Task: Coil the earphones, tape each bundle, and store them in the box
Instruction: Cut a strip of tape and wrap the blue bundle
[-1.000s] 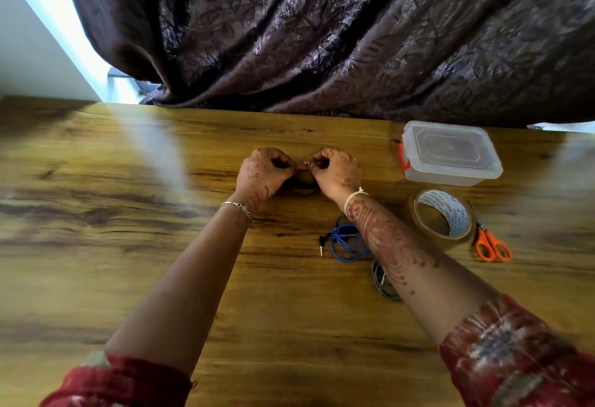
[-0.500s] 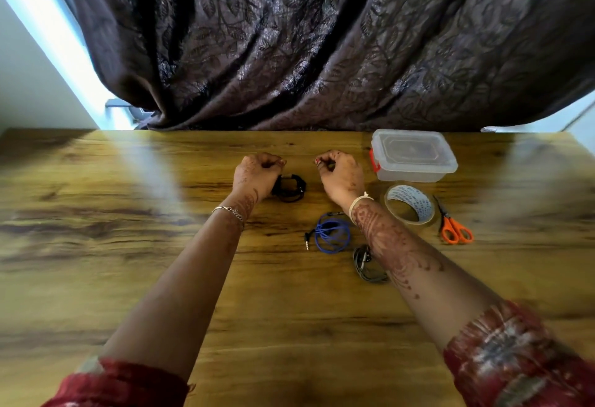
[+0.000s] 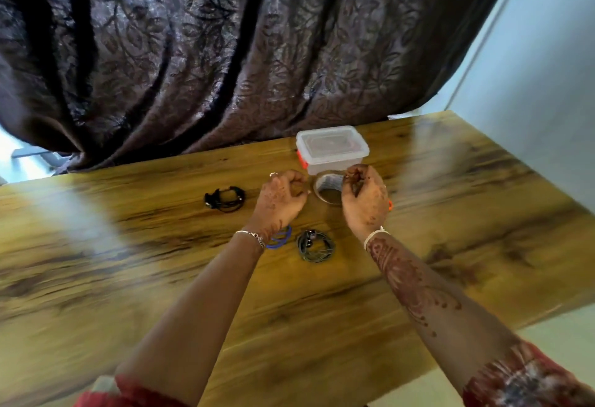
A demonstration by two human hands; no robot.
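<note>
A roll of clear tape [image 3: 325,185] lies on the wooden table [image 3: 128,261] just in front of the clear plastic box [image 3: 331,149], whose lid is on. My left hand [image 3: 281,199] is curled against the roll's left rim. My right hand [image 3: 365,199] pinches its upper right rim. A coiled black earphone bundle [image 3: 225,199] rests alone to the left. A blue coil [image 3: 280,237] is partly hidden under my left wrist. Beside it a grey coil [image 3: 315,245] lies between my forearms.
Orange scissors [image 3: 390,205] are almost wholly hidden behind my right hand. A dark patterned curtain [image 3: 241,52] hangs along the table's far edge. The table's right edge runs diagonally past my right arm, with a pale wall beyond.
Both hands left the black bundle, which now lies on the table, and moved right to the tape roll. The view has swung to the right.
</note>
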